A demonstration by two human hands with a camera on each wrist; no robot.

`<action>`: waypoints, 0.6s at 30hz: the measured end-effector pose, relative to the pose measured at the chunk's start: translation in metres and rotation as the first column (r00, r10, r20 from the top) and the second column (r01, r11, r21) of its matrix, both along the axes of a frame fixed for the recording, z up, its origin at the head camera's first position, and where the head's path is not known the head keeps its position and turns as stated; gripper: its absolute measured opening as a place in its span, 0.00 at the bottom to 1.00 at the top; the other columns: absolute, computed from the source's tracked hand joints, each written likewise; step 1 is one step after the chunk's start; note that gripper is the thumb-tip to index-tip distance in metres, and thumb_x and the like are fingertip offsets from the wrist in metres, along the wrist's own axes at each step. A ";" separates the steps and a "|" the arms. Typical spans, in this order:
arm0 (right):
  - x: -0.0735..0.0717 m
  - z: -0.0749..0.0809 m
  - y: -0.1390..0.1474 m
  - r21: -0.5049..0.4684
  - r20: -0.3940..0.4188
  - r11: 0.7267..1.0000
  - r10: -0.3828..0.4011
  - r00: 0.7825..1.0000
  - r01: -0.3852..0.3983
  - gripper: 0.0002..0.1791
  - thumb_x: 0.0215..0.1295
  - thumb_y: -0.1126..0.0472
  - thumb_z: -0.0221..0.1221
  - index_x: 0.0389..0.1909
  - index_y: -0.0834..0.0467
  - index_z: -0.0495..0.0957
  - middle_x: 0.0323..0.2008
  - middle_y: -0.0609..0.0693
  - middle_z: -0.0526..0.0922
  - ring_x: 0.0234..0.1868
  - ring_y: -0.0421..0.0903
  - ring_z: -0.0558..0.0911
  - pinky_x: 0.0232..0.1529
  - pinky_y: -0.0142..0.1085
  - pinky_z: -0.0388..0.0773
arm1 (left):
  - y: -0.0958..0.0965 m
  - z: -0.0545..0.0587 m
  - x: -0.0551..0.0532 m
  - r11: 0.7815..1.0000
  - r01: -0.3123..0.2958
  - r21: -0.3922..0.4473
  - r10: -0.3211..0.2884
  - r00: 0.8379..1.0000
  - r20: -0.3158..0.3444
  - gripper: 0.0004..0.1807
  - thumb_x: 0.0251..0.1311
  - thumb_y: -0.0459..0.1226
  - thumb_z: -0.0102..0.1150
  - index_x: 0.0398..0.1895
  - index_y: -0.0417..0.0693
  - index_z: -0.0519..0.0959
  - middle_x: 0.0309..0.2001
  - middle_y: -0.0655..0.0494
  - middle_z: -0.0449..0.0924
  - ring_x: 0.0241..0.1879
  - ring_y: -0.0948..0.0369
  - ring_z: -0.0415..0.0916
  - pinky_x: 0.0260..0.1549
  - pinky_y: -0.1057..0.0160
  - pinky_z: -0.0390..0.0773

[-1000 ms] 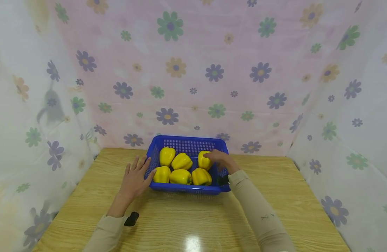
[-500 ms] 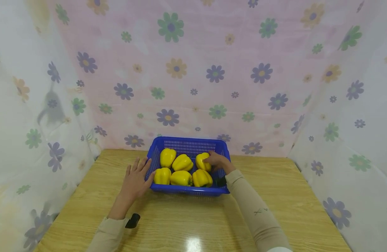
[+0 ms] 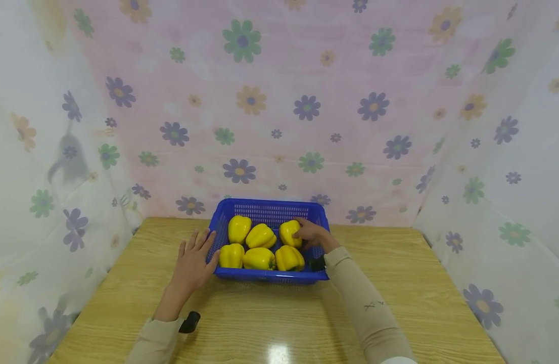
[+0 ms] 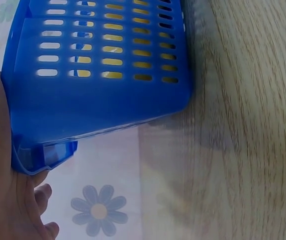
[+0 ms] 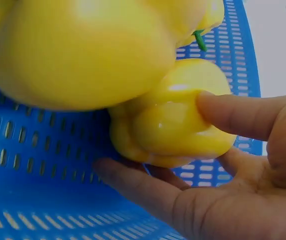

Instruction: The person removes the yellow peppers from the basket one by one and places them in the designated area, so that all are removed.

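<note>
A blue plastic basket (image 3: 270, 274) holds several yellow bell peppers in two rows. At its left end rests my left hand (image 3: 190, 263), fingers spread along the rim; in the left wrist view the palm lies against the basket's upper edge (image 4: 20, 125). My right hand (image 3: 313, 235) reaches inside at the right end and holds the back-right yellow bell pepper (image 3: 288, 232). The right wrist view shows the thumb on one side of this pepper (image 5: 168, 120), with the fingers (image 5: 138, 185) along its other side. A closer pepper (image 5: 83, 55) partly covers it there.
The basket stands on a wood-grain table (image 3: 270, 313) near its back edge. Flower-patterned cloth (image 3: 279, 101) hangs behind and on both sides. Front-row peppers (image 3: 260, 259) lie along the basket's near wall. Dark wrist devices (image 3: 189, 322) sit at the cuffs.
My right hand and its bell pepper have shifted slightly left within the basket, and the pepper has tilted a little. The left hand stays at the left rim.
</note>
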State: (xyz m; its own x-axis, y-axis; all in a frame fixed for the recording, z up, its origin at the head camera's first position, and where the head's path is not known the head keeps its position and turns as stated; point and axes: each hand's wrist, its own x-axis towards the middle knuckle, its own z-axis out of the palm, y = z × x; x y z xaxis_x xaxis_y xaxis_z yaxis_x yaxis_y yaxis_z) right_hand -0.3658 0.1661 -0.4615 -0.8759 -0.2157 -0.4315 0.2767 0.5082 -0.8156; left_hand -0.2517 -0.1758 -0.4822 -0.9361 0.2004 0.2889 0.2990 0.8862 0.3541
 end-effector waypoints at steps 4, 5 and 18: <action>0.001 0.002 -0.004 -0.013 -0.009 1.000 -0.002 1.000 0.002 0.42 0.71 0.69 0.55 0.82 0.57 0.47 0.78 0.67 0.50 0.75 0.69 0.59 0.64 0.67 0.68 | 0.000 0.001 0.001 1.000 0.000 0.015 0.000 1.000 0.003 0.32 0.76 0.46 0.47 0.77 0.40 0.63 0.77 0.38 0.58 0.78 0.35 0.45 0.70 0.26 0.43; 0.001 0.003 -0.005 -0.010 -0.015 1.000 -0.002 1.000 0.002 0.42 0.70 0.69 0.55 0.82 0.57 0.48 0.79 0.66 0.50 0.75 0.69 0.59 0.65 0.67 0.68 | 0.000 0.001 0.000 1.000 0.000 0.017 0.000 1.000 0.005 0.32 0.76 0.46 0.48 0.77 0.40 0.63 0.77 0.38 0.58 0.78 0.35 0.45 0.70 0.25 0.44; 0.005 0.008 -0.005 -0.106 -0.005 0.994 -0.014 1.000 0.014 0.40 0.70 0.73 0.55 0.80 0.53 0.54 0.78 0.66 0.50 0.73 0.69 0.63 0.60 0.65 0.74 | 0.001 -0.001 0.000 0.999 0.006 0.036 -0.007 1.000 0.027 0.32 0.77 0.46 0.48 0.78 0.41 0.61 0.78 0.39 0.55 0.79 0.35 0.43 0.70 0.25 0.44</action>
State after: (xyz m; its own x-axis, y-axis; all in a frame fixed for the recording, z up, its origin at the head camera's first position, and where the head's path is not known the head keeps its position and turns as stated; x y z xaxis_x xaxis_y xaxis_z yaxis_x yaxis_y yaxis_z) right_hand -0.3606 0.1615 -0.4532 -0.8817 -0.2477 -0.4015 0.2779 0.4151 -0.8663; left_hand -0.2518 -0.1753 -0.4829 -0.9425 0.1963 0.2705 0.2944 0.8706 0.3941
